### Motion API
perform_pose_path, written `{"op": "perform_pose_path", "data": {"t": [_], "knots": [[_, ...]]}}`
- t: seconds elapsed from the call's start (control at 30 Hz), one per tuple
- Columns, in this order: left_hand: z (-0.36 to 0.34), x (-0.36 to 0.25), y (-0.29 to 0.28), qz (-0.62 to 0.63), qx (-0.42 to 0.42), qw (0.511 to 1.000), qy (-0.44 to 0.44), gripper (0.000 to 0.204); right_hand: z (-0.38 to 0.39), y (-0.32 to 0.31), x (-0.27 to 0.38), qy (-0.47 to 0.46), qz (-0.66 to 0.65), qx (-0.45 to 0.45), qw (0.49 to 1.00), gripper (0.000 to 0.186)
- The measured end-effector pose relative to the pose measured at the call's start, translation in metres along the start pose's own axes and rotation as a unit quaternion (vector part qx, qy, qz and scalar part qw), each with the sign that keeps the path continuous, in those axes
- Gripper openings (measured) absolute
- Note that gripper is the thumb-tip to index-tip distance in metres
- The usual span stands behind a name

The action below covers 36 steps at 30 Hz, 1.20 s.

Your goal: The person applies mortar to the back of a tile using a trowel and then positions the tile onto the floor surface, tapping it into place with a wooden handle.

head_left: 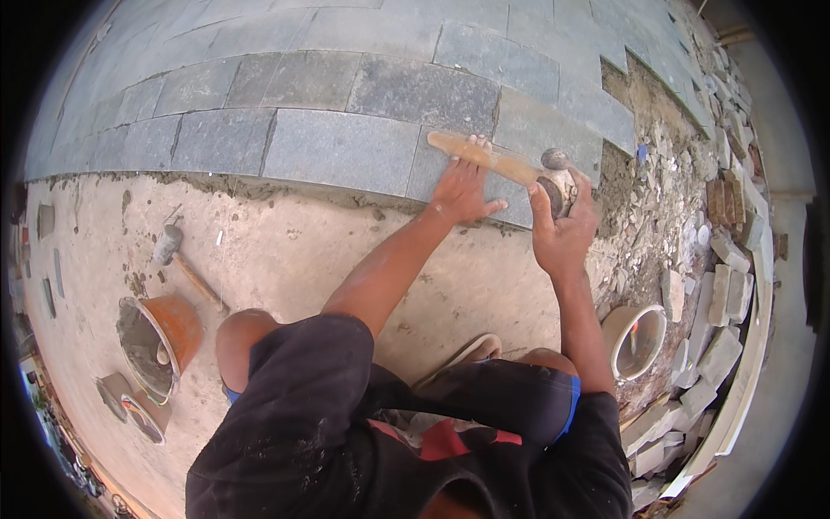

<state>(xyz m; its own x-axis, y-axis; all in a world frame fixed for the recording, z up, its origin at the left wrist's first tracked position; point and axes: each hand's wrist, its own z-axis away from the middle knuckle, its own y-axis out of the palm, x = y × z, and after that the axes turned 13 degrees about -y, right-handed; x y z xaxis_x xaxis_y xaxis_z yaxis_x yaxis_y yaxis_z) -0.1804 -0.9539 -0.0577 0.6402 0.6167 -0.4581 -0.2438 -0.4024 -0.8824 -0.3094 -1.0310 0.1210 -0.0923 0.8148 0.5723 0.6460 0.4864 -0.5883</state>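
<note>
Paving [341, 143] of grey stone slabs in staggered rows fills the upper part of your view, its near edge facing you. Bare floor [277, 246], tan and blotched, spreads between that edge and your knees. Broken stone [718, 346] lies piled along your right, with loose rubble between it and the slabs. An orange bucket [184, 324], coated grey inside, stands on the floor to your left; a smaller pale bucket [616, 333], with a tool inside it, stands near your right forearm.

The wooden-handled mallet [519, 169] is in front of you, above the slabs near the right end of the front row, its handle pointing left. A second mallet [197, 281] lies on the floor just beyond the orange bucket.

Your right hand [566, 233] is clamped on the first mallet's head, thumb on the near side. Your left hand [462, 190] is spread over a front-row slab, thumb held apart, and the handle crosses above its fingers; you cannot tell from here whether they touch the wood. Smallest is a blue scrap [641, 153] beside the paving's right edge.
</note>
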Motion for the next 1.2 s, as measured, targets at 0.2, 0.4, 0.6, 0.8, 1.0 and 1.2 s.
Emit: {"op": "perform_pose_path", "data": {"t": [0.2, 0.4, 0.6, 0.8, 1.0, 1.2], "knots": [[-0.005, -0.006, -0.009, -0.026, 0.094, 0.995, -0.033, 0.115, -0.001, -0.001, -0.006, -0.031, 0.022, 0.000, 0.999, 0.048], [-0.004, -0.011, -0.011, -0.034, 0.128, 0.990, -0.052, 0.115, -0.002, 0.000, -0.005, 0.044, -0.045, -0.025, 0.998, 0.045], [-0.001, -0.002, 0.004, -0.019, 0.040, 0.998, -0.035, 0.115, -0.007, -0.003, 0.002, 0.004, 0.006, 0.005, 1.000, 0.047], [-0.004, -0.002, 0.002, -0.015, 0.016, 0.999, -0.026, 0.117, 0.003, -0.004, 0.006, -0.010, -0.015, 0.037, 0.999, 0.046], [-0.004, -0.004, 0.009, -0.024, -0.004, 1.000, -0.014, 0.117, 0.011, -0.008, 0.004, -0.002, -0.040, 0.039, 0.998, 0.047], [-0.007, -0.009, 0.006, -0.061, 0.016, 0.998, -0.020, 0.116, 0.029, -0.048, 0.009, 0.067, -0.025, -0.010, 0.997, 0.046]]}}
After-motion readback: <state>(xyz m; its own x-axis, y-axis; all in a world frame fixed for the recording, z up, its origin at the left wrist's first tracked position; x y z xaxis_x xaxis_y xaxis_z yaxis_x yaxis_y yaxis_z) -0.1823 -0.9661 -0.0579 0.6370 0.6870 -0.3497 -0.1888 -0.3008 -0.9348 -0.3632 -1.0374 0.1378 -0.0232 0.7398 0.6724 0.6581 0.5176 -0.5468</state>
